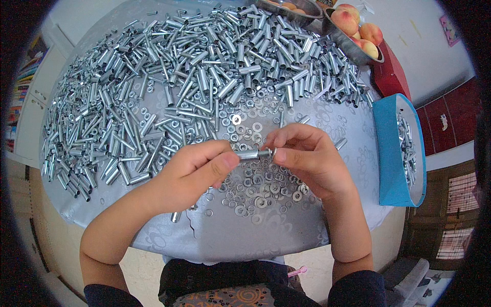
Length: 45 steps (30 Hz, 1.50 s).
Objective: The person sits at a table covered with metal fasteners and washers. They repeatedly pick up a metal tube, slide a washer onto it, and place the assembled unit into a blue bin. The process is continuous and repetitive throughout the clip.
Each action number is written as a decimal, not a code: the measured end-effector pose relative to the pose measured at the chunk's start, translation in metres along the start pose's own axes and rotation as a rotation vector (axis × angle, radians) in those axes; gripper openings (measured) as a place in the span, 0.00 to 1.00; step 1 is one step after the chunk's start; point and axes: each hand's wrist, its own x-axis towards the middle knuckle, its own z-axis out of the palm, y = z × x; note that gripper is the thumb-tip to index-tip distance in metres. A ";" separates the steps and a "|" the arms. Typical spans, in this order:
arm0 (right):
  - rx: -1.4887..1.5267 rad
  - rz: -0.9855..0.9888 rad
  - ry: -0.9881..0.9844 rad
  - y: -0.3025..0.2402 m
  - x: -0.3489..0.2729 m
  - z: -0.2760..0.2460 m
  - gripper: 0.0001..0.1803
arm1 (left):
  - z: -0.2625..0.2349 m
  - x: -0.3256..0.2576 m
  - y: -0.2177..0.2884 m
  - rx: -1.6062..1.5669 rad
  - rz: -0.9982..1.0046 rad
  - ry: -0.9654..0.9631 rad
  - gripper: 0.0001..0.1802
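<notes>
My left hand (192,174) is closed around a shiny metal sleeve anchor (249,155), held level with its threaded end pointing right. At that end, the thumb and fingertips of my right hand (317,158) pinch a small washer (274,153) against or just beside the thread; its exact seating is partly hidden by the fingers. Under both hands lie many loose flat washers (257,204) and thin rings, some partly covered by the right hand. A short metal sleeve (176,217) lies below my left wrist.
A wide heap of metal sleeves and bolts (204,61) covers the table's far and left parts. At the right edge stands a blue box (391,153) with metal parts inside. Metal bowls of peaches (345,23) and eggs sit at the far right beside a red box (391,74).
</notes>
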 end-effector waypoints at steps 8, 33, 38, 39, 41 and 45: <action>0.075 0.074 -0.037 -0.001 0.000 -0.001 0.12 | 0.000 0.000 0.002 0.033 0.001 -0.025 0.17; -0.081 -0.070 0.090 -0.006 -0.003 0.011 0.10 | 0.003 0.001 -0.003 0.021 0.047 0.087 0.18; -0.110 -0.127 0.095 -0.002 -0.005 0.012 0.10 | 0.001 0.001 -0.004 0.042 0.026 0.085 0.17; -0.070 -0.105 0.072 -0.002 -0.004 0.011 0.10 | 0.001 0.001 -0.003 0.031 0.024 0.080 0.17; 0.012 -0.063 0.026 -0.002 -0.004 0.009 0.10 | 0.002 0.001 -0.002 0.009 0.020 0.069 0.16; 0.134 0.086 0.007 -0.003 -0.004 0.010 0.11 | 0.001 -0.001 -0.001 0.031 0.017 0.029 0.16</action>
